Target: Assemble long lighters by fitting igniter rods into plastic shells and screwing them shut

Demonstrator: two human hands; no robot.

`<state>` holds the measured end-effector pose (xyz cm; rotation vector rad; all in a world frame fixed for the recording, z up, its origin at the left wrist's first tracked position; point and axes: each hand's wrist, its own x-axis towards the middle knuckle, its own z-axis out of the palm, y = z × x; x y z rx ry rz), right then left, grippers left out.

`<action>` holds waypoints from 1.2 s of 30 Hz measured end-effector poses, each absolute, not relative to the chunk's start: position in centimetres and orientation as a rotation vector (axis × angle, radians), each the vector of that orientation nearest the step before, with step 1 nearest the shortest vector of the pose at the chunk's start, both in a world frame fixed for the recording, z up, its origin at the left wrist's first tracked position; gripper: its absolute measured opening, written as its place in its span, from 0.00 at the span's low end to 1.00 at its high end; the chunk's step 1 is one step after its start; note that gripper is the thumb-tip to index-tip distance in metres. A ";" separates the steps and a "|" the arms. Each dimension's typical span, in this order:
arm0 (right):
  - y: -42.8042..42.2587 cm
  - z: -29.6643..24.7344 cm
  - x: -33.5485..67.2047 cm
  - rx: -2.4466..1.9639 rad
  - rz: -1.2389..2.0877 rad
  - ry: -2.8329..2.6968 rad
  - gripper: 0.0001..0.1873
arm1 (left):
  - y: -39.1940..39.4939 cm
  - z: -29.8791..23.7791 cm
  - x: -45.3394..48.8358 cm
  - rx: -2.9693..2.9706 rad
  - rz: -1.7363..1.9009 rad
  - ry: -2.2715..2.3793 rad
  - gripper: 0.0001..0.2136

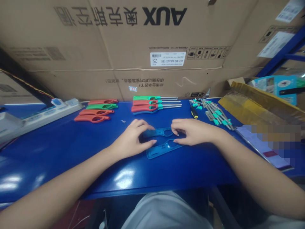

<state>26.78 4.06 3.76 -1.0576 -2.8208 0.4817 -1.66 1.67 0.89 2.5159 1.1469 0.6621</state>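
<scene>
Two halves of a blue plastic lighter handle lie apart on the blue table: the upper half (pixel 158 132) and the lower half (pixel 158 150), whose hollow inside shows. My left hand (pixel 133 138) arches around the upper half's left end. Its index finger is at that half's edge, while the thumb, spread away, reaches over towards the lower half. At the right ends of both halves is my right hand (pixel 190 131), with bent fingers beside the upper half and the thumb tip by the lower one. A gap shows between its thumb and index finger.
Red and green handles (pixel 95 111) lie at the left by a white power strip (pixel 47 117). Assembled lighters (pixel 147 105) and tiny metal pieces (pixel 123 121) are behind my hands. Metal tubes (pixel 218 113), a screwdriver (pixel 194 112) and a taped box (pixel 250 101) stand right; cardboard (pixel 95 47) walls the back.
</scene>
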 end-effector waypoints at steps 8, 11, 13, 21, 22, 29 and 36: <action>4.0 3.0 26.3 -0.980 0.549 -2.792 0.08 | 1.7 1.2 -1.6 2.596 0.438 0.964 0.17; 4.2 2.8 26.4 -1.006 0.519 -2.787 0.06 | 2.5 1.0 -1.4 2.550 0.490 0.929 0.13; 4.3 2.9 26.6 -1.019 0.483 -2.780 0.05 | 3.0 1.1 -1.1 2.552 0.486 0.948 0.12; 4.5 2.9 26.6 -0.995 0.344 -2.804 0.07 | 3.8 1.9 -0.7 2.617 0.364 0.988 0.14; 4.5 2.9 26.6 -0.988 0.322 -2.811 0.07 | 3.7 1.8 -0.8 2.618 0.383 0.992 0.13; 4.3 3.2 26.1 -1.033 0.209 -2.866 0.09 | 3.3 0.8 -1.1 2.614 0.488 0.962 0.13; 4.2 3.1 25.9 -1.015 0.177 -2.886 0.10 | 3.5 0.2 -1.2 2.603 0.540 0.945 0.14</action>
